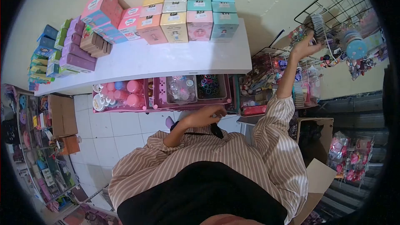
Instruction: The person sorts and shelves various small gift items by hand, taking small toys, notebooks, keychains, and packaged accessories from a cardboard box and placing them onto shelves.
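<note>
My right hand is raised to a black wire rack on the wall at the upper right. Its fingers close around a grey stack of carded accessories hanging there. My left hand is bent in close to my chest with curled fingers, just above a small black item on a thin strap. Whether it grips that item is hidden. Both sleeves are striped beige and white.
A white shelf carries rows of pastel boxes and purple boxes. Under it sit pink trays with bottles and hair bands. Wire baskets of trinkets stand to the right, and cardboard boxes on the tiled floor at the left.
</note>
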The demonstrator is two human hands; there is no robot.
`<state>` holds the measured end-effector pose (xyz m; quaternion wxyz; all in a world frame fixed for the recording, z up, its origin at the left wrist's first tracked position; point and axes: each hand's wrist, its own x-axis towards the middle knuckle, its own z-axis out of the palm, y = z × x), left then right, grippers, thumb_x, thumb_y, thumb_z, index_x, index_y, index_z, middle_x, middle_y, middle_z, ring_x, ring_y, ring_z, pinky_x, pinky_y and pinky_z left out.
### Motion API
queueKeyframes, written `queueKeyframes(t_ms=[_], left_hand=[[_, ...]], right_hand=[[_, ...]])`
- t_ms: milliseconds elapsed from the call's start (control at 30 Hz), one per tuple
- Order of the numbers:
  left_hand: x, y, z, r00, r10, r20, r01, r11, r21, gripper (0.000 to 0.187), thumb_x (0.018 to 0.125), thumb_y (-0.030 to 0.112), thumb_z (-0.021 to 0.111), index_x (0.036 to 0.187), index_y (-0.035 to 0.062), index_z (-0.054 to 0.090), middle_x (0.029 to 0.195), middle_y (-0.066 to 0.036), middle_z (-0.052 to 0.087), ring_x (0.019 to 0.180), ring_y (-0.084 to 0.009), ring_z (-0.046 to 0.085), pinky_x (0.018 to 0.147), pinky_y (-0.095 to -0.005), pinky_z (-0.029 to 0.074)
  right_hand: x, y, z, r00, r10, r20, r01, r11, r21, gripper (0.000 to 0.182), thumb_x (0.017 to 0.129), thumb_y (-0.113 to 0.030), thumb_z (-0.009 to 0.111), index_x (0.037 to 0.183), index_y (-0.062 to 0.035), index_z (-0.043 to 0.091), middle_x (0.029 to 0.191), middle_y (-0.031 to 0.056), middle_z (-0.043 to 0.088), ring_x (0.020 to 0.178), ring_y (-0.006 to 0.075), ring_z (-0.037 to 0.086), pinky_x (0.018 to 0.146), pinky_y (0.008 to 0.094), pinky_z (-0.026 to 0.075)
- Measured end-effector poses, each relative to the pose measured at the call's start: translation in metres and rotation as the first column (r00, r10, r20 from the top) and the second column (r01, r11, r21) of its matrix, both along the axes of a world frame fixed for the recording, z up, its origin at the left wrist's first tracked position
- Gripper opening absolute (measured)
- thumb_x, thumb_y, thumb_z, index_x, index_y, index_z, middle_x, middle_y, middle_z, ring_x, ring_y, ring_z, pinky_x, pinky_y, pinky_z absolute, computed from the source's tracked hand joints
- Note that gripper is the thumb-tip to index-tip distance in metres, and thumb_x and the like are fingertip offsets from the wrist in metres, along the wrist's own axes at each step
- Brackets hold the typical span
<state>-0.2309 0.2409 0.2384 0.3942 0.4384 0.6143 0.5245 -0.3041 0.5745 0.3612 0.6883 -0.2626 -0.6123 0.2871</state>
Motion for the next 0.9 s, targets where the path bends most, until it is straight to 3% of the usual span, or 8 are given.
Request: queueKeyframes(t_ms=[167,300,500,633,667,800,867,900], left_hand=[[-0.003,-0.010,-0.003,1.000,0.029,-0.005,-0.029,1.000,-0.008,0.023,0.076,0.007,0.044,0.098,-0.0001,0.045,0.094,-0.011,0.050,0.089,-0.0194,0.048,0.078,-0.0298,0.038],[-0.004,-0.022,0.002,0.995,0.051,-0.083,-0.054,0.998,-0.027,0.022,0.076,0.005,0.043,0.097,-0.0007,0.045,0.094,-0.011,0.050,0.086,-0.0184,0.050,0.076,-0.0291,0.040],[-0.002,-0.031,-0.001,0.996,0.089,-0.022,-0.089,0.996,-0.023,0.023,0.076,0.005,0.043,0.098,-0.0006,0.045,0.093,-0.011,0.051,0.084,-0.0178,0.050,0.075,-0.0287,0.040],[-0.001,-0.035,-0.003,0.995,0.086,-0.041,-0.087,0.996,-0.016,0.023,0.075,0.006,0.044,0.097,-0.0004,0.045,0.094,-0.011,0.051,0.084,-0.0182,0.050,0.075,-0.0290,0.040],[-0.001,-0.035,-0.003,0.995,0.080,-0.057,-0.081,0.997,-0.005,0.024,0.075,0.006,0.045,0.097,-0.0004,0.045,0.094,-0.012,0.051,0.085,-0.0185,0.050,0.075,-0.0294,0.040],[-0.004,-0.037,-0.001,0.996,0.067,-0.052,-0.068,0.998,-0.002,0.024,0.074,0.006,0.047,0.096,-0.0006,0.045,0.092,-0.012,0.050,0.085,-0.0193,0.050,0.075,-0.0302,0.040],[-0.006,-0.040,0.003,0.997,0.038,-0.061,-0.040,0.999,-0.024,0.024,0.073,0.007,0.048,0.096,-0.0002,0.045,0.091,-0.011,0.051,0.085,-0.0199,0.050,0.075,-0.0305,0.040],[-0.008,-0.043,0.003,0.997,0.049,-0.065,-0.050,0.998,-0.023,0.024,0.073,0.007,0.048,0.096,-0.0002,0.045,0.091,-0.011,0.051,0.085,-0.0199,0.050,0.075,-0.0305,0.040]], right_hand=[[0.014,-0.018,-0.001,0.959,-0.265,-0.099,0.274,0.958,0.089,0.033,0.074,-0.021,0.056,0.089,0.0044,0.042,0.090,0.0158,0.038,0.084,0.0296,0.039,0.073,0.0398,0.033],[0.014,-0.008,0.013,0.976,-0.159,-0.151,0.169,0.984,0.056,0.034,0.074,-0.023,0.055,0.089,0.0053,0.043,0.091,0.0159,0.039,0.085,0.0301,0.041,0.073,0.0404,0.033],[0.002,-0.003,0.020,0.982,0.013,-0.189,-0.012,1.000,0.009,0.031,0.074,-0.020,0.057,0.088,0.0068,0.051,0.090,0.0154,0.049,0.078,0.0235,0.048,0.069,0.0341,0.038],[0.000,0.016,0.016,0.988,-0.086,-0.126,0.107,0.980,0.168,0.031,0.072,-0.020,0.059,0.085,0.0068,0.051,0.086,0.0149,0.050,0.075,0.0227,0.049,0.066,0.0330,0.039],[0.002,0.015,0.015,0.989,-0.123,-0.084,0.132,0.985,0.112,0.030,0.072,-0.020,0.059,0.084,0.0067,0.052,0.085,0.0145,0.050,0.074,0.0219,0.049,0.066,0.0326,0.039],[0.011,0.008,0.016,0.983,-0.056,-0.177,0.084,0.984,0.160,0.031,0.072,-0.020,0.058,0.086,0.0069,0.051,0.085,0.0141,0.049,0.074,0.0218,0.048,0.066,0.0334,0.039],[0.027,-0.001,0.013,0.989,-0.136,0.057,0.129,0.985,0.112,0.032,0.071,-0.018,0.059,0.088,0.0070,0.049,0.088,0.0141,0.047,0.074,0.0215,0.047,0.067,0.0333,0.039],[0.031,-0.010,0.012,0.991,-0.126,0.053,0.119,0.986,0.112,0.032,0.071,-0.018,0.059,0.088,0.0070,0.049,0.088,0.0141,0.047,0.074,0.0215,0.047,0.067,0.0333,0.039]])
